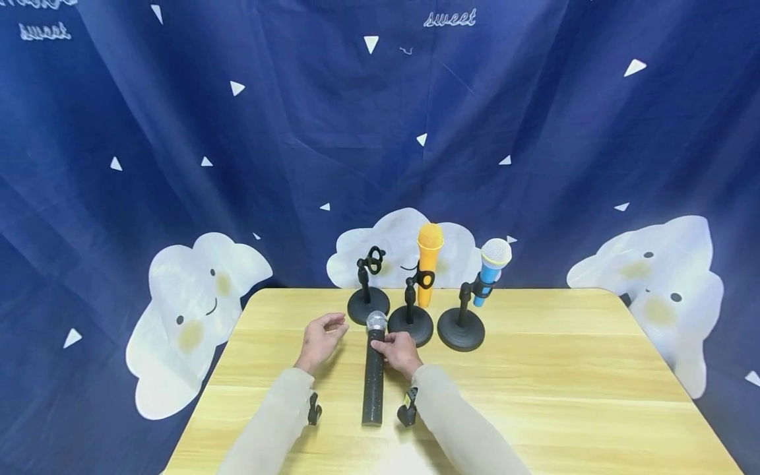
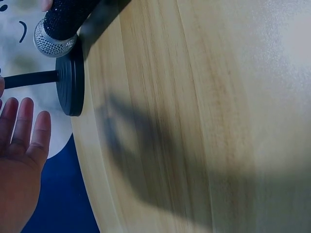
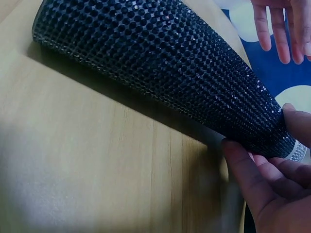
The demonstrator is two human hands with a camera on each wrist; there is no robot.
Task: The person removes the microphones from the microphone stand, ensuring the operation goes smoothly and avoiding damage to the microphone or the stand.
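I'm pinching the black mic [image 1: 373, 379] w/ my R hand [image 1: 400, 354] at lower centre of the frame, thumb vs. fingers just below the grille [image 1: 377, 320], prob. so the mesh isn't getting touched. My L hand [image 1: 320, 343] is hovering left of it, fingers loose & holding nothing, near the leftmost stand [image 1: 366, 293], prob. leaving the mic room. Right of centre, clips [image 1: 484, 286] are gripping the yellow mic [image 1: 430, 247] & blue mic [image 1: 489, 274], so both are pointing head-up.

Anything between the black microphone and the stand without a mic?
Nothing visible. The black microphone, in the right hand, points its silver head toward the empty stand; the left hand is to one side, not between them.
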